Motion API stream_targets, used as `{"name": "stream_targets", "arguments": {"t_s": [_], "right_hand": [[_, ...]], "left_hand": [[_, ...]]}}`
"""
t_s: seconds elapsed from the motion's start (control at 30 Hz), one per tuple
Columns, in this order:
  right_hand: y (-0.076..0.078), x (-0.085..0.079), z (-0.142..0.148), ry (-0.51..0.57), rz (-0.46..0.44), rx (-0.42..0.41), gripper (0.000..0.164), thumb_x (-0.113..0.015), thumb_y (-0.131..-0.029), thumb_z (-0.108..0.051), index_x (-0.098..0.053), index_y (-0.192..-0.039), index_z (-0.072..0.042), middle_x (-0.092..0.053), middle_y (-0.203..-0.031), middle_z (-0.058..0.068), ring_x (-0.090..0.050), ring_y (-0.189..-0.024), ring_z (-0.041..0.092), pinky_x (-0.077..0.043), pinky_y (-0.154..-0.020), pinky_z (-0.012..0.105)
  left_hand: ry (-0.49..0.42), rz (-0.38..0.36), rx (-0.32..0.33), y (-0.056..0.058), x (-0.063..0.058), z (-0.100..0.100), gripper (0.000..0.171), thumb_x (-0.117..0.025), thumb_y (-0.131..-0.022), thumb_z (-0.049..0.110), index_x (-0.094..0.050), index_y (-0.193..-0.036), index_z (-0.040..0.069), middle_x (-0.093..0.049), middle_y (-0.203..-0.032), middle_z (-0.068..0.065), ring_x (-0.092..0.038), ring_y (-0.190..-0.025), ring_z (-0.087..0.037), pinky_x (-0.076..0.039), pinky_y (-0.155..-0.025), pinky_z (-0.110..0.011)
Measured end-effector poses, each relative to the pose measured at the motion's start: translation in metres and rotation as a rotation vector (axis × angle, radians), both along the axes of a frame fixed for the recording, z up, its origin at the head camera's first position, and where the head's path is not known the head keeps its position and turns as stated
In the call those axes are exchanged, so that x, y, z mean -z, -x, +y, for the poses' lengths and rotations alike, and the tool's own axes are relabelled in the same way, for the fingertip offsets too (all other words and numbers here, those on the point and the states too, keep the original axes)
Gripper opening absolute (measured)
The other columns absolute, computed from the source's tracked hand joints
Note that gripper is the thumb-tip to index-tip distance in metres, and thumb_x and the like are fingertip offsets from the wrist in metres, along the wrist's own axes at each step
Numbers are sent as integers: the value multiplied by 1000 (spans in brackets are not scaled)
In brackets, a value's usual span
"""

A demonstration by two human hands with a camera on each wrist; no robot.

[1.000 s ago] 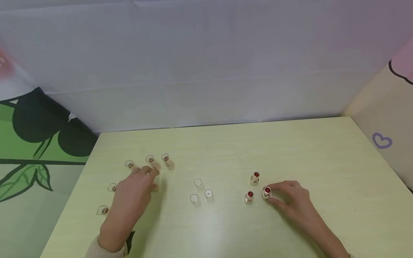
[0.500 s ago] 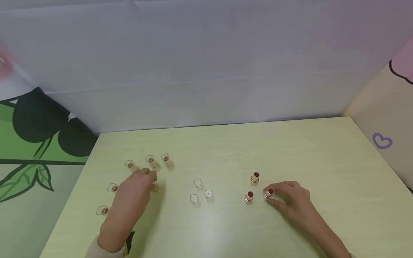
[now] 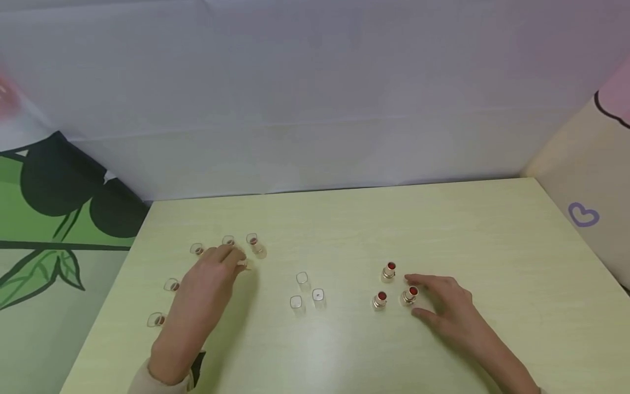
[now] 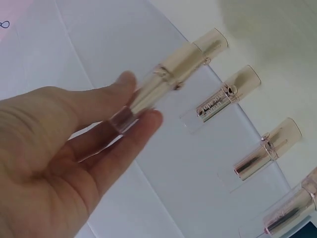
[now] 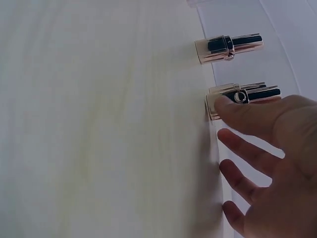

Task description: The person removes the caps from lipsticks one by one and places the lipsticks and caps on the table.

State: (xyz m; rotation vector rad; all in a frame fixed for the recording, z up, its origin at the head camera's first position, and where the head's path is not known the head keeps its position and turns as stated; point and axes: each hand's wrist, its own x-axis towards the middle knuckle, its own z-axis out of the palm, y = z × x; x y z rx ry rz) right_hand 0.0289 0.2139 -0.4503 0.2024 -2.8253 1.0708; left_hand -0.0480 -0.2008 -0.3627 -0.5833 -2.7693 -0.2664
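Head view: L hand (image 3: 209,282) at table's (image 3: 443,230) L side, pinching a clear-capped lipstick (image 4: 148,94) btwn thumb & fingers; can't tell if its base touches the table; other clear-capped lipsticks (image 3: 256,248) stand nearby; R hand (image 3: 448,306) spread, thumb & index either side of an uncapped lipstick (image 3: 409,296), contact unclear; two more uncapped lipsticks (image 3: 389,271) just to its left; three clear caps (image 3: 318,296) mid-table, btwn the hands.
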Motion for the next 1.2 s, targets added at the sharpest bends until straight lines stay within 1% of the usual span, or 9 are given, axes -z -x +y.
{"name": "stream_targets", "arguments": {"t_s": [0.1,0.2,0.37,0.53,0.63,0.73,0.9,1.07,1.2], "right_hand": [[0,-2,0,-9,4,3,65,-89,-78,-6,-66,-135,-24,-72,-129,-1,-57,-119,28,-34,-94,46],[-1,-4,0,-7,17,10,63,-89,-79,-7,-65,-135,-23,-71,-128,0,-58,-116,28,-35,-95,47],[-1,-12,-2,-5,67,10,61,-89,-80,-9,-65,-135,-22,-70,-128,0,-59,-111,24,-39,-94,47],[-1,-22,-4,34,78,-3,58,-86,-84,-9,-63,-137,-19,-67,-134,-1,-56,-117,21,-36,-99,52],[-1,-28,-5,33,118,-19,60,-87,-83,-7,-63,-137,-19,-66,-135,-1,-55,-120,23,-33,-99,53],[-1,-35,-8,20,160,-37,64,-88,-80,-4,-64,-137,-21,-67,-135,-1,-54,-123,24,-32,-98,52],[-2,-46,-16,18,162,-56,63,-86,-82,-4,-63,-137,-26,-66,-136,-4,-53,-125,20,-29,-100,49],[1,-53,-26,41,178,-77,62,-86,-82,-4,-64,-136,-23,-66,-136,-5,-53,-127,20,-29,-102,52],[3,-58,-35,65,198,-96,62,-87,-83,-5,-64,-137,-24,-65,-136,-8,-53,-126,16,-28,-103,51]], "left_hand": [[-58,93,48,0,1,3,19,-83,-84,-1,-75,-101,2,-73,-101,-12,-70,-94,-31,-64,-79,-42],[-112,163,91,1,2,6,22,-85,-81,-3,-75,-100,2,-73,-102,-11,-71,-95,-30,-64,-80,-41],[-192,228,132,2,5,12,26,-85,-80,-4,-77,-104,2,-75,-107,-10,-73,-99,-30,-64,-84,-40],[-239,282,159,0,6,18,26,-85,-80,-4,-77,-104,1,-75,-109,-11,-74,-101,-29,-64,-86,-38],[-259,295,195,-1,7,22,26,-86,-80,-5,-77,-103,1,-75,-108,-12,-73,-101,-29,-64,-86,-37],[-275,283,220,-2,8,24,25,-85,-80,-5,-77,-103,0,-74,-107,-11,-73,-102,-29,-63,-89,-36],[-295,266,230,-5,8,28,25,-84,-82,-4,-77,-105,1,-74,-109,-11,-73,-105,-29,-61,-93,-36],[-304,247,234,-9,7,32,24,-83,-85,0,-78,-109,3,-75,-111,-9,-72,-104,-26,-61,-93,-33],[-370,232,248,-12,6,38,23,-84,-85,2,-78,-108,5,-75,-111,-7,-72,-101,-23,-60,-91,-29]]}}
